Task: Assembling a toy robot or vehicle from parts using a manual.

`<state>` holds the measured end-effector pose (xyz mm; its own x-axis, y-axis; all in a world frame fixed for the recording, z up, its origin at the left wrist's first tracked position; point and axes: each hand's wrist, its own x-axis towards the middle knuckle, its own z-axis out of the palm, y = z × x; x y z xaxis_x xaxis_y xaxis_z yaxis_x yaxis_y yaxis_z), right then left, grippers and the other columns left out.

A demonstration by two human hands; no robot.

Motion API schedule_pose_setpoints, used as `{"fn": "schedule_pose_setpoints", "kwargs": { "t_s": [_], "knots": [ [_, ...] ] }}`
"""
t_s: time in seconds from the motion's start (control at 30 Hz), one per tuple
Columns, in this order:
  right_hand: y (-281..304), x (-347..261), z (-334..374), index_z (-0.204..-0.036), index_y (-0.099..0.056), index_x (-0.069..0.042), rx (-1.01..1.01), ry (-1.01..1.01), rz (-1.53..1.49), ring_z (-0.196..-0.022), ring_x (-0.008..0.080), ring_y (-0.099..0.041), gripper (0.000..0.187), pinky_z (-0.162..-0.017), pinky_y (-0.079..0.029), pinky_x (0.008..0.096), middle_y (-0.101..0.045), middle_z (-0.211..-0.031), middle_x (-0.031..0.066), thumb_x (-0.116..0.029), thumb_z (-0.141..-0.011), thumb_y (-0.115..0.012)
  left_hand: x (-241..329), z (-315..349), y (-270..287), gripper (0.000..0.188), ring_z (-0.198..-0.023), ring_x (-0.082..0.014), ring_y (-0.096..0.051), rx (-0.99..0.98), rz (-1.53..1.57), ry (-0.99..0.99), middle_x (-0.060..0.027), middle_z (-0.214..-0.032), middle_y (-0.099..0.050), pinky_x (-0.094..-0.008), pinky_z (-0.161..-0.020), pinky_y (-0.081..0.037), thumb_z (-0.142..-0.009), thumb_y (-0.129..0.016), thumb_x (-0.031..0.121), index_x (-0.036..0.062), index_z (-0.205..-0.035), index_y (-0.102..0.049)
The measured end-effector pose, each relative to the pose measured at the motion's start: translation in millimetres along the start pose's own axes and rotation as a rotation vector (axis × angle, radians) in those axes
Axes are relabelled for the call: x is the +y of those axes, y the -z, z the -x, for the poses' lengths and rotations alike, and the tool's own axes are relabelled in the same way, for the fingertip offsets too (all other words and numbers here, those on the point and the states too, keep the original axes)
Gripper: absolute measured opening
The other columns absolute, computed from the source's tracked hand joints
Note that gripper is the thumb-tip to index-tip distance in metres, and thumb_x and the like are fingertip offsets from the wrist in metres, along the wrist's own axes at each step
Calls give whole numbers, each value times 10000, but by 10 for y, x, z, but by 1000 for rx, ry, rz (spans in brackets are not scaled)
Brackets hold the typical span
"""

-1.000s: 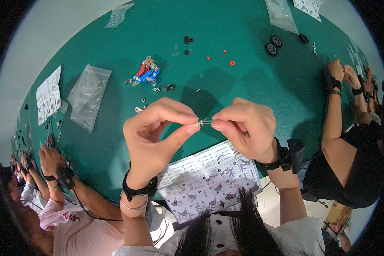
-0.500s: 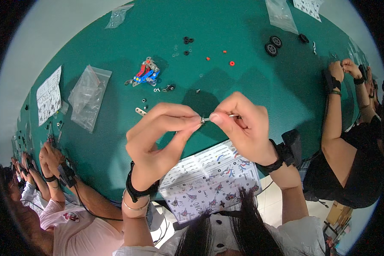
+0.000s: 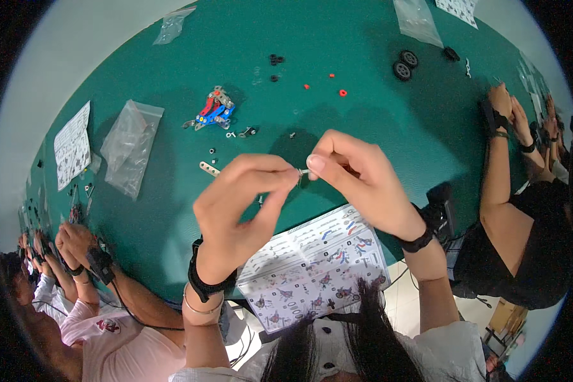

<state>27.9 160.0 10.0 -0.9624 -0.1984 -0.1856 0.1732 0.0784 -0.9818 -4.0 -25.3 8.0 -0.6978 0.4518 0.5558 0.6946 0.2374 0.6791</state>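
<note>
Over the green table [image 3: 172, 210], my left hand [image 3: 239, 204] pinches one end of a thin silver metal rod [image 3: 304, 170] between thumb and fingertips. My right hand [image 3: 360, 175] has its thumb and forefinger closed on the other end. Only a short stretch of the rod shows between the two hands, so its exact kind cannot be made out. Beyond my left hand sits a partly built model [image 3: 216, 109] of red, blue and grey strips. A perforated metal strip [image 3: 209, 169] lies right beside that hand, with a small nut [image 3: 212, 151] near it.
A printed instruction sheet [image 3: 315, 267] lies under my wrists. Farther off are black wheels [image 3: 402, 70], small black rings [image 3: 274, 60], red pieces [image 3: 343, 93] and clear plastic bags [image 3: 132, 143]. Co-workers' hands [image 3: 76, 242] work at left, others [image 3: 506, 108] at right.
My right hand has shifted slightly up and left, and its fingers have changed position on the rod. Less of the rod shows on its side. My left hand keeps its pinch.
</note>
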Motion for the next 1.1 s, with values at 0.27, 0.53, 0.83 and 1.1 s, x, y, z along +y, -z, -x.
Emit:
{"fn": "schedule_pose_setpoints", "kwargs": {
  "t_s": [0.27,0.53,0.83,1.1],
  "knots": [
    [-138,22,13,-992,-476,-37,111,388,272,-663,311,-630,140,-561,-463,362,-597,-766,138,-90,-900,-568,-27,7,54,183,-775,-178,-629,75,293,303,-108,-838,-662,-254,-716,-474,-687,-715,-103,-5,-834,-667],
    [-76,24,27,-976,-513,-47,136,551,455,-665,313,-621,158,-566,-472,380,-600,-777,129,-94,-861,-610,5,-4,95,160,-819,-160,-617,73,574,439,-119,-887,-643,-266,-755,-497,-726,-695,-118,-36,-856,-650],
    [-37,-16,-10,-861,-585,-53,205,693,576,-635,259,-574,130,-540,-447,348,-554,-735,84,-52,-773,-681,-4,4,64,220,-839,-158,-625,80,597,395,-111,-894,-642,-282,-768,-509,-723,-698,-122,-36,-903,-607],
    [0,-9,-18,-842,-627,-71,266,790,627,-659,227,-541,151,-584,-427,355,-532,-734,61,-71,-721,-718,11,6,60,260,-842,-159,-632,80,592,380,-113,-901,-641,-284,-774,-512,-720,-703,-120,-41,-943,-595]
  ]
}}
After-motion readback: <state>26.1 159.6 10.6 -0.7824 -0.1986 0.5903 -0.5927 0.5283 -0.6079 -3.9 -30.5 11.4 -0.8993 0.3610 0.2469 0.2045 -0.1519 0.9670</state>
